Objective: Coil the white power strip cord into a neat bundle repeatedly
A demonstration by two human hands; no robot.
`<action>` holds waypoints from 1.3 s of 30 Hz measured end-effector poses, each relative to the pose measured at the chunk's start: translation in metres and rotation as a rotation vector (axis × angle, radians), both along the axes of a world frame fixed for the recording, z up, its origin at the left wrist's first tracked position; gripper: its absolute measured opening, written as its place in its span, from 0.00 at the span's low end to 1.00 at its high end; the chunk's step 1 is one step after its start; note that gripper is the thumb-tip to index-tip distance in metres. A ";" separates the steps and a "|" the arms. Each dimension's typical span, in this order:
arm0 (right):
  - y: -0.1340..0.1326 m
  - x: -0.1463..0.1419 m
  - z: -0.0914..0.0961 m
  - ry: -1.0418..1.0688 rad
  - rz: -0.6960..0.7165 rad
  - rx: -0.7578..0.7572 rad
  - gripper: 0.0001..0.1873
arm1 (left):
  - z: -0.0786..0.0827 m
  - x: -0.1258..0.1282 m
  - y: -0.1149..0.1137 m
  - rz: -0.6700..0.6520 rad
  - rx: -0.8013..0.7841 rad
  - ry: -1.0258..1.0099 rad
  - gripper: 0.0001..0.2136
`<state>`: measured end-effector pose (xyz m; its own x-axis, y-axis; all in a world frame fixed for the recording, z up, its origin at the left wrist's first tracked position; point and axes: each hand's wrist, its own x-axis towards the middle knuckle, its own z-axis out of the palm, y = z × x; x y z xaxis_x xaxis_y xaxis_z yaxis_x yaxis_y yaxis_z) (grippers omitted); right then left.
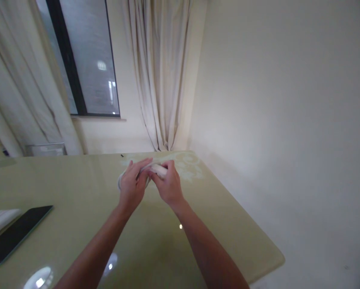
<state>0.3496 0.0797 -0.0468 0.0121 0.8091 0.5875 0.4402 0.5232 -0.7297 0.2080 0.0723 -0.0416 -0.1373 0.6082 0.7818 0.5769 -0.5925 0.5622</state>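
Note:
Above the far part of the table, my hands are close together. My left hand (pixel 133 182) is closed around a looped white cable (pixel 119 182), with a curve of it showing beyond the outer side of the hand. A thick, white, block-like piece (pixel 159 170) sits between the thumb and fingers of my right hand (pixel 169 182), pointing toward the left hand. Fingers cover much of both, so I cannot tell exactly what the white piece is or how it joins the cable.
A dark flat tablet-like panel (pixel 20 233) and a white object (pixel 1 220) lie at the left on the glossy greenish table (pixel 228 241). Near the back edge is a small black item (pixel 122 155). A wall (pixel 282 120) borders the right side; curtains (pixel 160 72) hang behind.

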 end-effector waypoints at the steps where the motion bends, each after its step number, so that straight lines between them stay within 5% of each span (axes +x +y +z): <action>1: 0.003 0.001 0.013 -0.033 0.015 -0.020 0.22 | 0.005 0.005 0.000 -0.012 0.021 -0.026 0.12; 6: 0.010 0.009 0.037 -0.028 0.103 0.092 0.42 | 0.011 0.022 -0.006 -0.141 0.078 -0.062 0.09; 8: 0.012 0.011 0.038 -0.015 0.132 0.139 0.36 | 0.013 0.017 -0.007 -0.195 0.069 -0.009 0.09; 12: 0.017 0.013 0.044 0.081 0.200 0.128 0.07 | 0.019 -0.009 0.000 -0.324 -0.135 0.061 0.17; 17: 0.017 0.011 0.047 0.265 0.207 0.138 0.12 | 0.023 -0.023 0.007 -0.519 -0.457 -0.107 0.20; 22: 0.021 0.007 0.035 0.310 0.035 0.259 0.14 | 0.024 -0.008 0.004 -0.401 -0.371 -0.210 0.17; 26: 0.028 0.015 0.033 0.402 0.001 0.313 0.20 | 0.026 -0.022 0.010 -0.336 -0.277 -0.396 0.17; 32: 0.051 0.054 0.044 0.655 -0.128 0.139 0.34 | 0.042 -0.067 0.022 -0.462 -0.218 -1.182 0.10; 36: 0.057 0.059 0.038 0.477 0.052 -0.123 0.37 | 0.037 -0.058 0.025 -0.470 -0.355 -1.234 0.02; 39: 0.061 0.056 0.027 0.190 0.080 -0.249 0.29 | 0.022 -0.044 0.032 -0.399 -0.512 -1.190 0.04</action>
<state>0.4060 0.1406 -0.0202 0.0329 0.9305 0.3649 0.2485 0.3460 -0.9047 0.1640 0.1044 -0.0198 -0.3138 0.9494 -0.0106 -0.5701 -0.1795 0.8018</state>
